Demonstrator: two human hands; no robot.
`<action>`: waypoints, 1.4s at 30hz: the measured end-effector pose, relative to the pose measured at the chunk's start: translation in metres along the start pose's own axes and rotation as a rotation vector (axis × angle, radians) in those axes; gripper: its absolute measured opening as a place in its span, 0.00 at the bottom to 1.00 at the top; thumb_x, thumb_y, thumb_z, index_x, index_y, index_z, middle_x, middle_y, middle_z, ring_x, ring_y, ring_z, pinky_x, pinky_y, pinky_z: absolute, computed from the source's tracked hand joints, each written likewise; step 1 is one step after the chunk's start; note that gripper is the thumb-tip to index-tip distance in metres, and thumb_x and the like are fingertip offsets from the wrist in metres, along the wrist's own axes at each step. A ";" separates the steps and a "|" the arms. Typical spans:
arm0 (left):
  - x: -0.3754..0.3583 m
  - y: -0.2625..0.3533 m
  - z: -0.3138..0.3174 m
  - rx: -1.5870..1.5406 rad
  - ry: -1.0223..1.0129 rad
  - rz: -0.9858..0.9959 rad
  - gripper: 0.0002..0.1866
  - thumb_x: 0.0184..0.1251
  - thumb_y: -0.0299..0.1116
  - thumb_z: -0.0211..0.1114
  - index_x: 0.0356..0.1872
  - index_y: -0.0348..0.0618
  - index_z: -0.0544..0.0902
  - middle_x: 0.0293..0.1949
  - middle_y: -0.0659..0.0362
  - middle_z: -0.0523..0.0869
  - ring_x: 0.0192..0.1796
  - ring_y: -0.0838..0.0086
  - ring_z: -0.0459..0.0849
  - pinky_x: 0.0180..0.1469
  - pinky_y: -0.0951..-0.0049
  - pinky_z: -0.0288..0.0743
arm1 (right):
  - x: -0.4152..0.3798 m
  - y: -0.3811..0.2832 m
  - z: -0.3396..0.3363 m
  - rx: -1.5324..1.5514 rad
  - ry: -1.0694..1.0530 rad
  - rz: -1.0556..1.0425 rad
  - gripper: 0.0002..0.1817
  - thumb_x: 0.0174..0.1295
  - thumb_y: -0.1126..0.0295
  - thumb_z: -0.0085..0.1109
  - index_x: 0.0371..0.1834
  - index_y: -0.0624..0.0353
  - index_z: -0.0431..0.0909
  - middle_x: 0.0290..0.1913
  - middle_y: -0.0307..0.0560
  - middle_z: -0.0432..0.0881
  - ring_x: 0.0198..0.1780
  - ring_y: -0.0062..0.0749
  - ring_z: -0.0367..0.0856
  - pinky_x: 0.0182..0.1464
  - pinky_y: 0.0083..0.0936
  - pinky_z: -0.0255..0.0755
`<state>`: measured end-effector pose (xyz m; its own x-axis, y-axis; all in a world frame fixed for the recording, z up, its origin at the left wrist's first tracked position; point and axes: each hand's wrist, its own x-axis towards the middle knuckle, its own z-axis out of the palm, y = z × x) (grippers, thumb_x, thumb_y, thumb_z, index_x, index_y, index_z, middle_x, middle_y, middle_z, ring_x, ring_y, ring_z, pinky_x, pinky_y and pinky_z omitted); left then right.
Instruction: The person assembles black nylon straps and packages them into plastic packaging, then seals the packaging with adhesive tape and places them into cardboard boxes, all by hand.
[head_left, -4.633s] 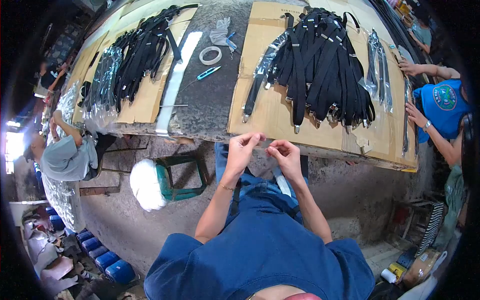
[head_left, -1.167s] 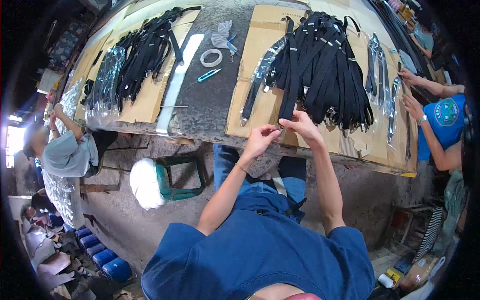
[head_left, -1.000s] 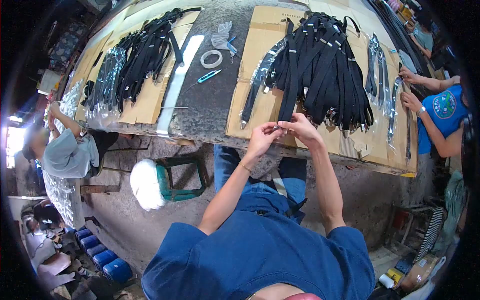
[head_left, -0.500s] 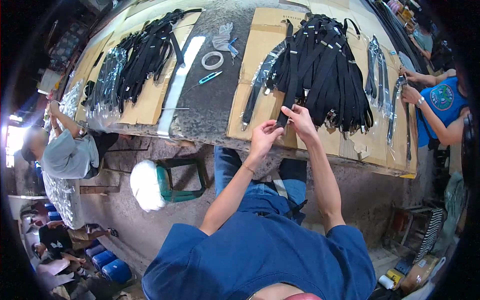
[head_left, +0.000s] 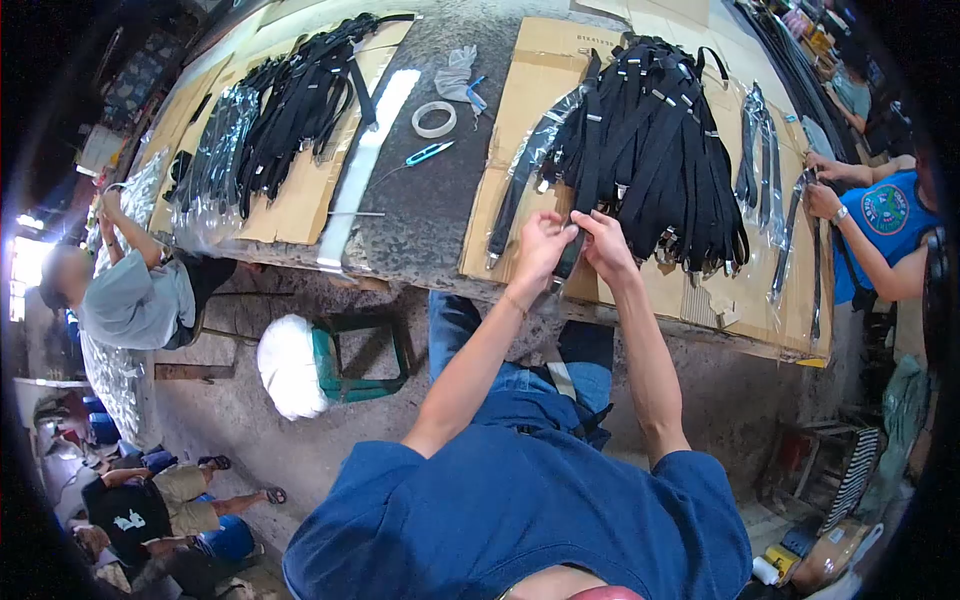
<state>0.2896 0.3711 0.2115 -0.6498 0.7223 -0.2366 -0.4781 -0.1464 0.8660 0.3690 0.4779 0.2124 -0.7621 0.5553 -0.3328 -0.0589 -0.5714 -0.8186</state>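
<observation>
A large pile of black elastic straps with metal clips (head_left: 650, 140) lies on a cardboard sheet (head_left: 510, 90) in front of me. One black strap (head_left: 590, 150) runs down from the pile's left side to the table's near edge. My right hand (head_left: 606, 250) pinches this strap at its lower part. Just left of it, my left hand (head_left: 543, 245) has its thumb and fingertips together by the strap; whether it grips anything is hidden. A strap in a clear plastic sleeve (head_left: 520, 185) lies left of my hands.
A tape roll (head_left: 434, 119), a blue cutter (head_left: 429, 154) and a grey glove (head_left: 456, 72) lie mid-table. Another strap pile (head_left: 300, 120) is at left. A co-worker in blue (head_left: 885, 210) handles straps at right; another person (head_left: 135, 295) sits left. A green stool (head_left: 360, 360) stands below.
My left hand has moved up and right, closer to my right hand. The strap's lower end now hangs below my fingers. At lower left, a person in black has shifted.
</observation>
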 end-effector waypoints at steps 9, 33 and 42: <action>-0.015 -0.004 -0.006 0.099 -0.039 -0.046 0.14 0.59 0.21 0.67 0.32 0.42 0.67 0.27 0.59 0.80 0.25 0.79 0.79 0.25 0.82 0.73 | 0.015 -0.007 0.015 0.128 0.142 -0.034 0.14 0.68 0.61 0.52 0.38 0.63 0.78 0.34 0.44 0.82 0.32 0.24 0.80 0.33 0.23 0.75; -0.009 0.010 -0.013 0.021 -0.030 -0.008 0.18 0.57 0.21 0.67 0.24 0.47 0.63 0.24 0.60 0.77 0.28 0.69 0.86 0.30 0.76 0.79 | 0.037 -0.044 0.039 -0.150 0.157 -0.064 0.14 0.69 0.62 0.49 0.39 0.63 0.77 0.32 0.44 0.83 0.29 0.24 0.81 0.32 0.21 0.75; 0.040 0.005 -0.006 0.033 0.038 0.080 0.13 0.57 0.19 0.66 0.29 0.42 0.69 0.26 0.62 0.77 0.30 0.76 0.82 0.31 0.77 0.78 | 0.056 -0.019 0.012 -0.197 0.080 -0.108 0.10 0.63 0.69 0.52 0.39 0.65 0.77 0.33 0.45 0.83 0.33 0.27 0.82 0.35 0.22 0.74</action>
<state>0.2575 0.3953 0.2035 -0.7075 0.6827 -0.1827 -0.4048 -0.1796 0.8966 0.3197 0.5124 0.2152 -0.7039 0.6579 -0.2678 -0.0043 -0.3809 -0.9246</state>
